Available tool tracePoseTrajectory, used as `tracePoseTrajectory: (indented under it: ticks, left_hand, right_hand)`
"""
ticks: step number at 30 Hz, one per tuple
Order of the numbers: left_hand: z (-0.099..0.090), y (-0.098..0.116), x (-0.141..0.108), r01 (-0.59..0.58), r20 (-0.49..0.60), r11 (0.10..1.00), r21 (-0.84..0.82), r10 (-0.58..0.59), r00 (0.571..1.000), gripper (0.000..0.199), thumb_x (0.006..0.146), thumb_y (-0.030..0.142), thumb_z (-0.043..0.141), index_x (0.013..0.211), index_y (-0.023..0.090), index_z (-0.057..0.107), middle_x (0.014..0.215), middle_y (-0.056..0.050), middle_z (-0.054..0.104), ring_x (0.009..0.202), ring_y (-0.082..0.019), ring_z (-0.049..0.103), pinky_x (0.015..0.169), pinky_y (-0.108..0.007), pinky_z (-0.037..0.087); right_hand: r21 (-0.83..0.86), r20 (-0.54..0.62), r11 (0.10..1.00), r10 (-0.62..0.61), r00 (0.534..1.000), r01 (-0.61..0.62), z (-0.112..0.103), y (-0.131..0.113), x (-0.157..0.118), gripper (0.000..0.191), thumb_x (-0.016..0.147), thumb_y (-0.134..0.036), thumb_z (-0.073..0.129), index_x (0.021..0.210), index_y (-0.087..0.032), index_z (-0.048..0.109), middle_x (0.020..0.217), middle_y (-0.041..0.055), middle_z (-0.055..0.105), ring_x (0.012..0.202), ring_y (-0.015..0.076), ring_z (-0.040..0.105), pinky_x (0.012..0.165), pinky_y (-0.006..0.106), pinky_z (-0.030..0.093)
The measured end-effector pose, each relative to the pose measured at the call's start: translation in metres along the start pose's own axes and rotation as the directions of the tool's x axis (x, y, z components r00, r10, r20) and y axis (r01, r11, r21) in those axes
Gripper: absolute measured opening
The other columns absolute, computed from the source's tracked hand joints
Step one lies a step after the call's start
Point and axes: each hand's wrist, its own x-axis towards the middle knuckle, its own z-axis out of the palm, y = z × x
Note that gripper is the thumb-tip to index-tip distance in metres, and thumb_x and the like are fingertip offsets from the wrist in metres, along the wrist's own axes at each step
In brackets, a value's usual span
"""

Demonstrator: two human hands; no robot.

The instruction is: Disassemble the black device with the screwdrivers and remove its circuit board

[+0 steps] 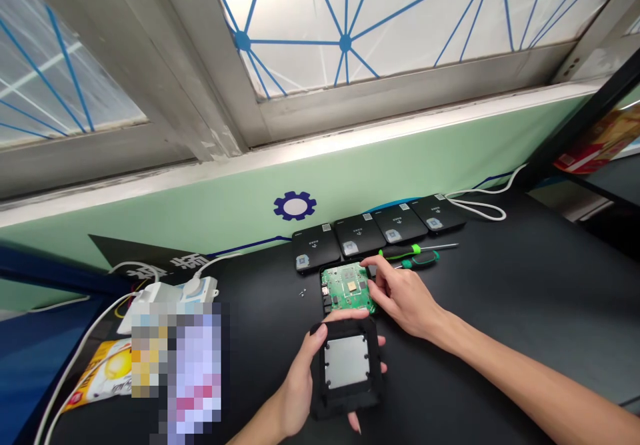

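The left hand (297, 392) is closed around the edge of a black square housing (346, 405), fingers curled under it and thumb over its rim. The housing lies nearly flat, its silver metal plate (347, 362) facing up. It is close to square, so it shows no clear long axis; its sides run roughly away from the person, slightly skewed.

The right hand (403, 295) reaches in from the right and pinches a green circuit board (347, 288) across its far and near edges, seemingly between fingertips and thumb. The board lies flat on the black surface (475, 312), just beyond the housing and also nearly square.

Just past the right hand's fingertips, a green-handled screwdriver (417, 252) lies with its shaft pointing right. Beyond the board, four flat black devices (380, 228) sit in a row, a white cable (480, 208) trailing from the rightmost. Left of the board are a few tiny screws (303, 292); farther left of the left hand are a white power strip (165, 295) and a snack packet (103, 375).
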Motion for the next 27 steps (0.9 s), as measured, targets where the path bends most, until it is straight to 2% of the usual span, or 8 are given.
tracePoseTrajectory:
  ticks: [3, 6, 9, 14, 18, 21, 24, 27]
  left_hand:
    - [0.003, 0.002, -0.003, 0.020, -0.030, 0.992, 0.123, -0.017, 0.999, 0.062, 0.116, 0.064, 0.051, 0.158, 0.021, 0.068, 0.141, -0.024, 0.079, 0.122, -0.043, 0.082, 0.066, -0.035, 0.070]
    - [0.000, 0.002, -0.010, 0.020, -0.103, 0.925, 0.380, 0.021, 0.994, 0.061, 0.117, 0.063, 0.051, 0.150, 0.019, 0.077, 0.132, -0.018, 0.082, 0.114, -0.036, 0.080, 0.091, -0.041, 0.067]
    - [-0.009, -0.003, -0.020, 0.108, -0.192, 0.791, 0.602, 0.012, 0.981, 0.061, 0.119, 0.064, 0.046, 0.149, 0.024, 0.081, 0.138, -0.013, 0.078, 0.119, -0.034, 0.075, 0.109, -0.041, 0.058]
    - [-0.019, -0.010, -0.026, 0.080, -0.149, 0.759, 0.646, 0.022, 0.989, 0.061, 0.120, 0.064, 0.042, 0.152, 0.028, 0.079, 0.139, -0.011, 0.075, 0.124, -0.036, 0.071, 0.116, -0.042, 0.054]
    - [-0.015, -0.008, -0.026, 0.097, -0.187, 0.721, 0.686, 0.047, 0.981, 0.060, 0.120, 0.062, 0.040, 0.151, 0.029, 0.080, 0.141, -0.011, 0.075, 0.132, -0.039, 0.068, 0.123, -0.047, 0.050]
    - [-0.013, -0.006, -0.026, 0.107, -0.191, 0.685, 0.720, 0.048, 0.980, 0.062, 0.121, 0.063, 0.037, 0.151, 0.030, 0.080, 0.143, -0.011, 0.075, 0.138, -0.041, 0.064, 0.128, -0.050, 0.045]
    - [-0.012, -0.004, -0.025, 0.087, -0.143, 0.650, 0.754, 0.033, 0.989, 0.067, 0.121, 0.065, 0.032, 0.153, 0.031, 0.079, 0.146, -0.011, 0.074, 0.141, -0.041, 0.062, 0.130, -0.051, 0.043]
    - [-0.012, -0.003, -0.024, 0.095, -0.141, 0.631, 0.770, 0.022, 0.990, 0.068, 0.120, 0.067, 0.030, 0.153, 0.032, 0.079, 0.148, -0.010, 0.073, 0.143, -0.042, 0.060, 0.131, -0.050, 0.040]
  right_hand:
    - [-0.019, 0.023, 1.000, -0.020, 1.000, 0.020, 0.000, 0.000, 0.000, 0.026, 0.111, -0.029, 0.052, 0.135, -0.023, 0.063, 0.077, -0.0041, 0.067, 0.062, 0.0194, 0.062, 0.066, 0.031, 0.036]
    - [-0.030, 0.037, 0.999, -0.040, 0.999, 0.041, 0.000, 0.000, 0.000, 0.025, 0.112, -0.030, 0.052, 0.132, -0.023, 0.065, 0.077, -0.0025, 0.067, 0.064, 0.0205, 0.062, 0.067, 0.032, 0.034]
    - [-0.012, 0.036, 0.999, -0.050, 0.998, 0.050, 0.000, 0.000, -0.001, 0.027, 0.110, -0.027, 0.052, 0.133, -0.023, 0.066, 0.076, -0.0031, 0.065, 0.063, 0.0202, 0.060, 0.066, 0.032, 0.034]
    - [0.075, -0.029, 0.997, -0.033, 0.999, 0.035, 0.001, 0.000, -0.001, 0.026, 0.106, -0.022, 0.055, 0.130, -0.023, 0.064, 0.073, -0.0055, 0.061, 0.060, 0.0178, 0.058, 0.063, 0.029, 0.042]
    - [0.138, -0.106, 0.990, -0.003, 0.994, 0.017, 0.004, -0.002, -0.003, 0.027, 0.101, -0.022, 0.058, 0.127, -0.024, 0.066, 0.070, -0.0070, 0.058, 0.058, 0.0166, 0.059, 0.061, 0.028, 0.044]
    - [0.163, -0.170, 0.987, 0.031, 0.985, -0.003, 0.004, -0.008, -0.007, 0.023, 0.098, -0.021, 0.060, 0.119, -0.024, 0.068, 0.068, -0.0074, 0.057, 0.056, 0.0156, 0.058, 0.061, 0.029, 0.043]
    - [0.193, -0.237, 0.981, 0.076, 0.969, -0.030, 0.003, -0.016, -0.012, 0.015, 0.096, -0.022, 0.061, 0.108, -0.024, 0.069, 0.066, -0.0068, 0.055, 0.057, 0.0157, 0.055, 0.063, 0.030, 0.043]
    - [0.394, -0.241, 0.914, 0.205, 0.949, -0.098, 0.002, -0.019, -0.013, 0.011, 0.090, -0.022, 0.067, 0.100, -0.024, 0.070, 0.072, -0.0044, 0.055, 0.063, 0.0162, 0.056, 0.062, 0.030, 0.044]
